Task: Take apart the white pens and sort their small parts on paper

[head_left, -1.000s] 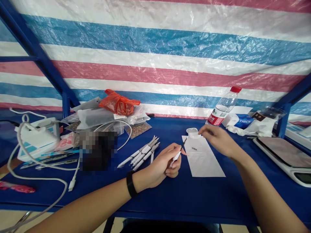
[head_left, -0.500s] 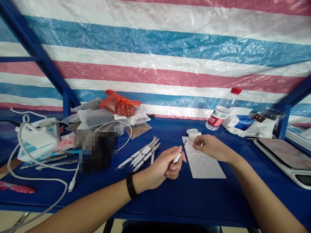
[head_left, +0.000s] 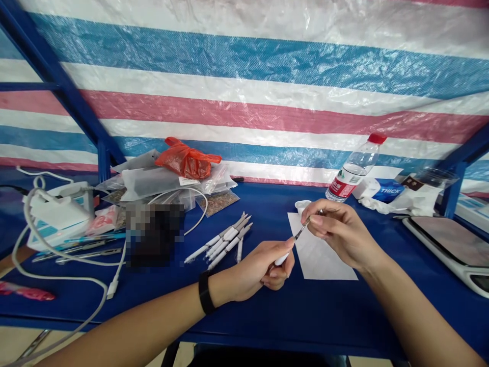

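My left hand is closed around a white pen. The pen's thin dark metallic front end points up and to the right, out past my thumb. Over that end, my right hand is pinched shut at the fingertips. A tiny shiny bit shows at those fingers, too small to name. Beneath my right hand lies a white paper sheet, and behind the fingers stands a small white cup, partly hidden. Several white pens lie in a loose bundle left of my left hand.
A water bottle stands behind my right hand. Tissue packaging and a scale are at the right. Bags, an orange plastic bag, white cables and a blurred dark patch fill the left.
My right hand has come up off the paper by the cup and now meets the pen's front end. My left hand has dropped slightly, still holding the pen.
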Demonstrator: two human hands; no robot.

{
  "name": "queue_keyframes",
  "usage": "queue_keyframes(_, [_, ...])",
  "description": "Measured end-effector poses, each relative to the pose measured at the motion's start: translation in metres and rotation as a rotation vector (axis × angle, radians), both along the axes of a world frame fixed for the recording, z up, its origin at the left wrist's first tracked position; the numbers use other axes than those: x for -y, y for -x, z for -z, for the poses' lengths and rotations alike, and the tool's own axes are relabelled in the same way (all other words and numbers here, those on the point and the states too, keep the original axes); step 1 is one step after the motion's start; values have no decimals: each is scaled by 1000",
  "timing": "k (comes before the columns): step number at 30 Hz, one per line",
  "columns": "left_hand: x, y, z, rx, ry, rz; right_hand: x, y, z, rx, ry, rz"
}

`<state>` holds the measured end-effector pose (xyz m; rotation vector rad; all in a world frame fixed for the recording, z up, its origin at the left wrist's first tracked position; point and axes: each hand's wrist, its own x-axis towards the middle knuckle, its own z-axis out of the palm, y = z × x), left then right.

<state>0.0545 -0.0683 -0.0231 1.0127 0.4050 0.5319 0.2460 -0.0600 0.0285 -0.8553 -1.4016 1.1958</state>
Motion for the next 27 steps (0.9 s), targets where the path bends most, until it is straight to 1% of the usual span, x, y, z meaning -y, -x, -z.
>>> queue_keyframes(7, [-1, 0, -1, -4, 7, 6, -1, -1, 0, 90, -38, -12])
queue_keyframes(12, [-1, 0, 0, -6, 14, -6, -1, 0, 1, 147, -49, -54])
queue_keyframes(14, [-1, 0, 0, -7, 11, -4, -1, 0, 2, 130, -55, -37])
queue_keyframes(19, [-2, 1, 2, -1, 2, 6, -1, -3, 1, -6, -51, 6])
queue_keyframes(27, [-2, 2, 1, -1, 18, 11, -2, -5, 1, -40, -40, 4])
